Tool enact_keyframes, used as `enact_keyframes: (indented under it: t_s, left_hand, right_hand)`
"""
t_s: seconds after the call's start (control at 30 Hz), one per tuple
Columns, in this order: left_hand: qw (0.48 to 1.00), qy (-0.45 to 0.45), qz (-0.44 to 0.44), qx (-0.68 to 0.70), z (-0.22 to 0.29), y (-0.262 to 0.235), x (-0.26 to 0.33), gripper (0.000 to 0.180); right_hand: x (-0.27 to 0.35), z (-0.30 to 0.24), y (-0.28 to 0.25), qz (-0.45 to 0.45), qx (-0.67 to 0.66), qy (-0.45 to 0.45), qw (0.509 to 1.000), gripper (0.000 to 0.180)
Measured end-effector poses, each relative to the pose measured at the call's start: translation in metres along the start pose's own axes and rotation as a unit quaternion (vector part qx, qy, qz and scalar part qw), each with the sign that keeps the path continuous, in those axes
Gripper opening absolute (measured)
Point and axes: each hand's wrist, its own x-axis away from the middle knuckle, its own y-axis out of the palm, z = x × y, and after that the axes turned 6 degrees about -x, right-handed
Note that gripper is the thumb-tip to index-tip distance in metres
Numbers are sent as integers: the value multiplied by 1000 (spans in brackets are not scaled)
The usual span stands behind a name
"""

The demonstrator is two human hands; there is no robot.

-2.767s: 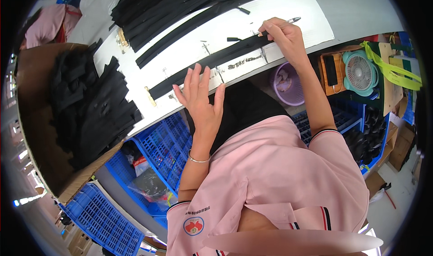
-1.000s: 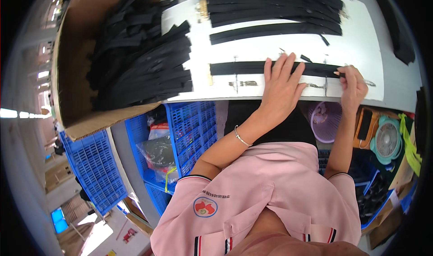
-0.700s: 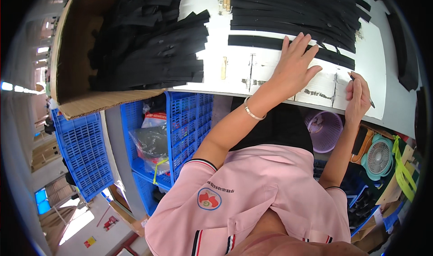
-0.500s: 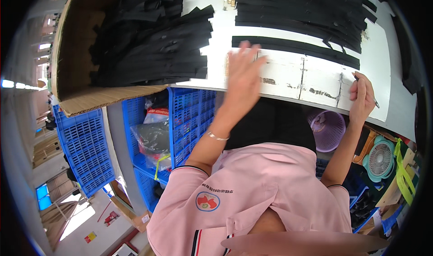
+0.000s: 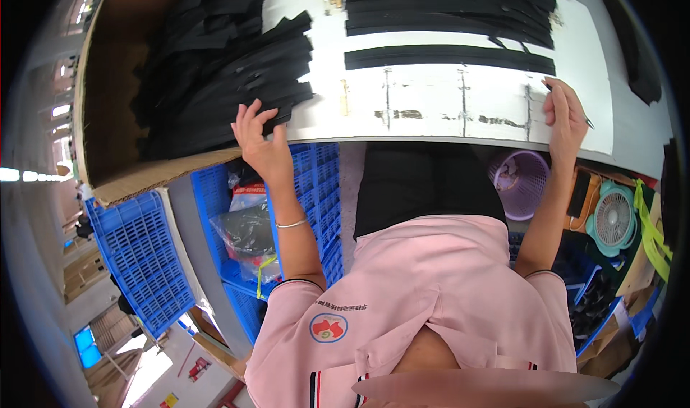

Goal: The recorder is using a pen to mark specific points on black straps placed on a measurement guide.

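Note:
My left hand [image 5: 263, 140] rests on the near corner of a pile of black fabric strips [image 5: 237, 84], its fingers spread and bent onto the topmost ones. No strip shows gripped in it. At the right of the white board [image 5: 431, 127], my right hand [image 5: 568, 120] is closed around a slim pen [image 5: 589, 123], whose ends stick out on both sides. Dark marker lines and smudges cross the board between my hands. Just beyond those marks, a few black strips [image 5: 445, 57] lie side by side, and a wider row of strips [image 5: 445, 5] lies farther back.
A cardboard box wall [image 5: 108, 84] encloses the pile at the left. Blue plastic crates [image 5: 140, 257] stand below the table's left side. A purple basket [image 5: 519, 185] and a teal fan [image 5: 612, 217] are under the right side. More black material [image 5: 629, 48] lies far right.
My left hand has moved left from above the board to the strip pile. My right hand stays at the board's right with the pen. The whole view has shifted slightly.

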Motion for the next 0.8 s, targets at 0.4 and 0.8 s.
enact_keyframes:
  t_s: [0.4, 0.8]
  left_hand:
    - [986, 57, -61, 144, 111, 46, -1, 22]
    - [903, 282, -271, 179, 226, 82, 35, 64]
  right_hand:
    - [2, -3, 0, -8, -42, -10, 999, 25]
    - [60, -14, 45, -67, 287, -317, 902, 38]
